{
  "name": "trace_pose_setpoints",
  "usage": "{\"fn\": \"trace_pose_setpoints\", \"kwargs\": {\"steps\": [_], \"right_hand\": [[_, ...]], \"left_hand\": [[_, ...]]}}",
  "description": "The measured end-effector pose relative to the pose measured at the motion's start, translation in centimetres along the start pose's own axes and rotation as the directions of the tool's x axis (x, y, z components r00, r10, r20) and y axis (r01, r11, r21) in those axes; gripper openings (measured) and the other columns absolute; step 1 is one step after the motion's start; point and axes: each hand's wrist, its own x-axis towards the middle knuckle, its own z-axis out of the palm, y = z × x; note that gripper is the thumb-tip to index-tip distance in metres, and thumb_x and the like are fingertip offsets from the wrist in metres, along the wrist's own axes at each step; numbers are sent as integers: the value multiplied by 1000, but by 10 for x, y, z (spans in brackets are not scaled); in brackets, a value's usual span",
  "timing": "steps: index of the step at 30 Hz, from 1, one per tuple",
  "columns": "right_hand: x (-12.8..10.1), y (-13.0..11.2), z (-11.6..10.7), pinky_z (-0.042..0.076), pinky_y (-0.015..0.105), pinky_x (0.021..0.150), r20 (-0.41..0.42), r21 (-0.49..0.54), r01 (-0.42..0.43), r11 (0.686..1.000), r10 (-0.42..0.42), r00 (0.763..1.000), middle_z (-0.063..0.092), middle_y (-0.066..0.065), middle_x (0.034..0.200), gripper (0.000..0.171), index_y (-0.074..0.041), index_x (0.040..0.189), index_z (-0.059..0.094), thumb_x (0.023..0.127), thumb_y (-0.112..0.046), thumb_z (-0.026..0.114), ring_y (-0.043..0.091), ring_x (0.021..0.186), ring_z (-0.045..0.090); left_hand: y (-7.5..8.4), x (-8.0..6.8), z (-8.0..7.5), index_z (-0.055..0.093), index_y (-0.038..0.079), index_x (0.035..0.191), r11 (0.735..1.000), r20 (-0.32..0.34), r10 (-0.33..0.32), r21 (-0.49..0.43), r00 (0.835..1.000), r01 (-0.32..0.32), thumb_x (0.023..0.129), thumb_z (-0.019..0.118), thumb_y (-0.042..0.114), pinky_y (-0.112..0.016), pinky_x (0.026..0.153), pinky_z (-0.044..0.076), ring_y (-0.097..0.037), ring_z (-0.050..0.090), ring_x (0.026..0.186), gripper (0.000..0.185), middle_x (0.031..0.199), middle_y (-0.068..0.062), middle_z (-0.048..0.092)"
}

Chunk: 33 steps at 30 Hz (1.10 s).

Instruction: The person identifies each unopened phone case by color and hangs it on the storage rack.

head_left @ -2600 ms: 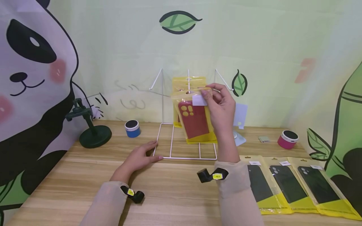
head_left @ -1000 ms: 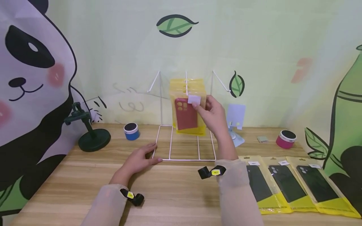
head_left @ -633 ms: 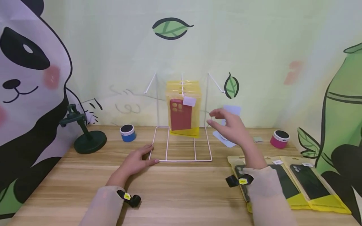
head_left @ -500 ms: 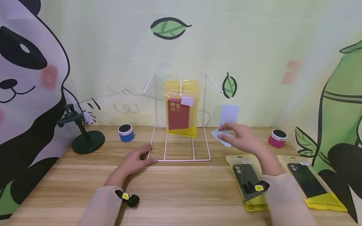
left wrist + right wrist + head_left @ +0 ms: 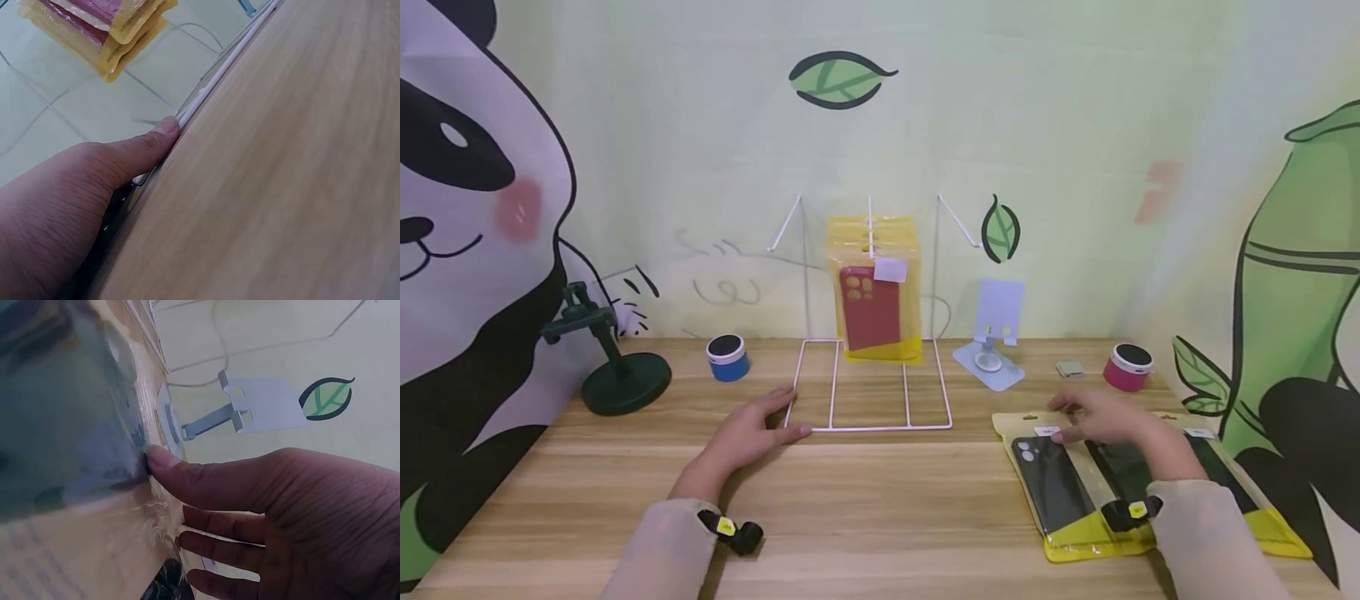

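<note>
From the head view, the left hand [image 5: 751,431] lies flat on the wooden tabletop [image 5: 865,500], fingers straight, its tips touching the front left corner of the white wire display rack [image 5: 868,392]. On the rack's middle hook hang several yellow packets, the front one holding a red phone case [image 5: 872,304]. The right hand [image 5: 1108,421] rests with relaxed fingers over the top ends of the packaged black phone cases [image 5: 1060,487] lying side by side at the right of the tabletop; it touches them but does not appear to grip one yet. Behind them stand a pale phone stand [image 5: 992,333], a pink round speaker [image 5: 1128,367] and, on the left, a blue round speaker [image 5: 727,357] and a dark green stand [image 5: 617,367].

In the left wrist view, the thumb [image 5: 153,140] presses against the rack's base wire [image 5: 225,69], steadying it, with the hanging packets [image 5: 100,31] above.

In the right wrist view, the thumb tip [image 5: 164,459] touches the edge of a clear packet with a dark case [image 5: 62,425] inside; the other fingers are spread and loose, holding nothing.

Judging from this, the step in hand is picking up the next packaged case. The next move calls for pinching a packet near its hang hole, lifting it clear of its neighbours, and lining the hole up with a hook while the left hand steadies the rack.
</note>
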Motion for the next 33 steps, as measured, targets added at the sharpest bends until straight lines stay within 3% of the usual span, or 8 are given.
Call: {"fn": "trace_pose_setpoints", "kwargs": {"steps": [7,16,23,29,33], "right_hand": [[-2,4,1,53,51,86,6,-10,-21,1000,21,1000,66,13,108,51,4,120,64,83,-26,83,28,96,58],[-2,9,6,46,36,72,35,115,-72,991,68,997,60,4,91,31,-4,105,63,87,-24,80,22,84,54],[-1,21,10,43,34,68,19,143,-42,989,40,999,57,3,86,18,-7,99,62,93,-20,72,21,80,53],[-1,25,4,45,33,66,-115,226,-2,974,29,993,59,5,84,16,-7,98,63,94,-20,72,23,79,54],[-2,19,-2,51,34,66,-214,333,9,943,66,974,63,9,85,25,-4,100,64,93,-25,74,23,78,56]], "left_hand": [[0,1,1,49,15,150,1000,-4,-3,3,1000,3,84,67,69,-57,117,29,-36,35,145,88,158,-8,41],[4,-3,-1,49,13,150,1000,0,-9,0,1000,9,86,70,63,-58,117,28,-36,35,145,84,157,-10,41],[3,-3,1,49,14,150,1000,2,-9,10,1000,9,85,68,66,-58,116,28,-36,35,145,86,158,-11,41],[2,-1,1,48,15,151,1000,-2,-15,-2,1000,15,85,68,66,-57,117,28,-35,34,146,86,158,-7,40],[1,0,1,49,15,151,1000,-5,-3,-4,1000,3,85,68,65,-56,117,28,-34,35,146,85,158,-6,41]]}}
